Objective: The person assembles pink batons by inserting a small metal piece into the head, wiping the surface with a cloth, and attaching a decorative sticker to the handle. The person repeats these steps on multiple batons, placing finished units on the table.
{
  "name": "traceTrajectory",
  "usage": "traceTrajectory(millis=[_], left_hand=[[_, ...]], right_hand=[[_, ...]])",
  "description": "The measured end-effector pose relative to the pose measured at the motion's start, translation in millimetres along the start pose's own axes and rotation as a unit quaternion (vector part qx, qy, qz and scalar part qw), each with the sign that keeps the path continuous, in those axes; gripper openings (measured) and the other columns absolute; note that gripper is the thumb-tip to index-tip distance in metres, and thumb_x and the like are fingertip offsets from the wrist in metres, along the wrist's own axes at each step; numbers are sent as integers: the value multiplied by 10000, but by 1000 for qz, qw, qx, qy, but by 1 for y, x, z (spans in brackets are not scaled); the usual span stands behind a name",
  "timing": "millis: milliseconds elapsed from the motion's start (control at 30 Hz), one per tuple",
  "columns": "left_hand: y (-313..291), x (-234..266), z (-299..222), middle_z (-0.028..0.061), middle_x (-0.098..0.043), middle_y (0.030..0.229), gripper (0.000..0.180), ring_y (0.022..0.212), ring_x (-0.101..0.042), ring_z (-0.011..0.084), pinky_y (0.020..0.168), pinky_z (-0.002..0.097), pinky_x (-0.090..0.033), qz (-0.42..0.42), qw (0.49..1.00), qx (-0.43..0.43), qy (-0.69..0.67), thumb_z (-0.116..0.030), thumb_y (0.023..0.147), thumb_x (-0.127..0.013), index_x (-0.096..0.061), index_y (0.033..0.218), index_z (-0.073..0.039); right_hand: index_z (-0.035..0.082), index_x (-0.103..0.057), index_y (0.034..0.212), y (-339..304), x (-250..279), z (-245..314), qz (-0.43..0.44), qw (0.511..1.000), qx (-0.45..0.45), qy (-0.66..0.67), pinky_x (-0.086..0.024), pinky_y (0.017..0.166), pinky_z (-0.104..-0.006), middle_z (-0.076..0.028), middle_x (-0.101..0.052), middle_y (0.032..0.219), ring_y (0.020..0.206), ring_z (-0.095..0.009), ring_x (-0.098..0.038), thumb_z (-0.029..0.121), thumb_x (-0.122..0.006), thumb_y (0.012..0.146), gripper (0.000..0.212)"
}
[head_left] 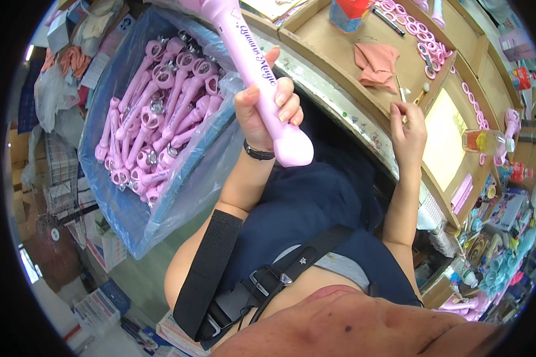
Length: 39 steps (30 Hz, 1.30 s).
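My left hand (267,110) is wrapped round a long pink plastic handle (253,59) with dark lettering on its side. The handle is held tilted, its rounded end towards me and its upper end cut off by the frame's top edge. At the workbench's edge my right hand (408,131) is closed, fingertips pinched together. Thin sticks (423,90), one with a tan tip, lie by those fingertips; whether the hand grips one is unclear. Just beyond it a folded salmon-coloured cloth (376,64) lies on the wooden tray (321,50).
At left stands a blue plastic-lined bin (110,208) full of similar pink handles (161,113). Pink rings (426,44), a marker pen (389,21), a yellow sheet (445,140) and a clear bottle (485,141) lie on the bench. Cluttered goods (506,238) fill the right side.
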<state>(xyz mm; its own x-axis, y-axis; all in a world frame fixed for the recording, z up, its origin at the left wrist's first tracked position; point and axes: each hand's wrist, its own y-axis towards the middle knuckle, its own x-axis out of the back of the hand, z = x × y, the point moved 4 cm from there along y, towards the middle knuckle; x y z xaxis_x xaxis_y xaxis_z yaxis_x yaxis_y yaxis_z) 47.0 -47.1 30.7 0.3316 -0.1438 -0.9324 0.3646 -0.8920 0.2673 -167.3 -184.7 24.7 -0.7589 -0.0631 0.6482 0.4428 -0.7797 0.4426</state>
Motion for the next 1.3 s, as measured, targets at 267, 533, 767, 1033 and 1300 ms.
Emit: traceTrajectory(millis=[267,533,767,1033,1300], left_hand=[[-1,0,5,76,-466,678,710,473,-487,155,450,306,-487,-23,996,-2,82,-312,813,-538,-256,1425,-90],[-10,7,5,80,-472,686,728,468,-478,149,448,299,-463,-47,992,18,117,-294,802,-562,-236,1419,-88],[-31,19,-7,64,-472,678,703,480,-490,138,462,287,-468,-105,981,8,164,-277,804,-557,-247,1406,-89],[-30,31,-15,69,-493,675,649,495,-517,147,469,290,-477,-134,970,-14,200,-223,820,-527,-261,1392,-73],[-32,29,-15,100,-521,675,625,481,-546,175,460,306,-505,-121,970,9,210,-179,800,-539,-306,1364,-45]], right_hand=[[2,-628,844,-29,4,5,22,1000,-17,11,-473,674,-326,-126,-611,793,724,-256,-586,59,-626,833,58],[39,-633,969,58,-31,-3,58,996,66,-16,-472,772,-400,-155,-618,933,886,-337,-591,177,-585,853,187],[56,-677,911,122,-88,-33,212,940,83,-255,-489,757,-428,-187,-640,916,848,-337,-617,273,-584,808,257],[-5,-647,824,165,-27,-25,31,990,48,-132,-462,733,-399,-191,-643,900,850,-333,-601,227,-510,790,272],[-67,-603,944,206,-2,-47,75,849,-285,439,-509,685,-322,-136,-643,873,750,-196,-623,203,-524,788,322]])
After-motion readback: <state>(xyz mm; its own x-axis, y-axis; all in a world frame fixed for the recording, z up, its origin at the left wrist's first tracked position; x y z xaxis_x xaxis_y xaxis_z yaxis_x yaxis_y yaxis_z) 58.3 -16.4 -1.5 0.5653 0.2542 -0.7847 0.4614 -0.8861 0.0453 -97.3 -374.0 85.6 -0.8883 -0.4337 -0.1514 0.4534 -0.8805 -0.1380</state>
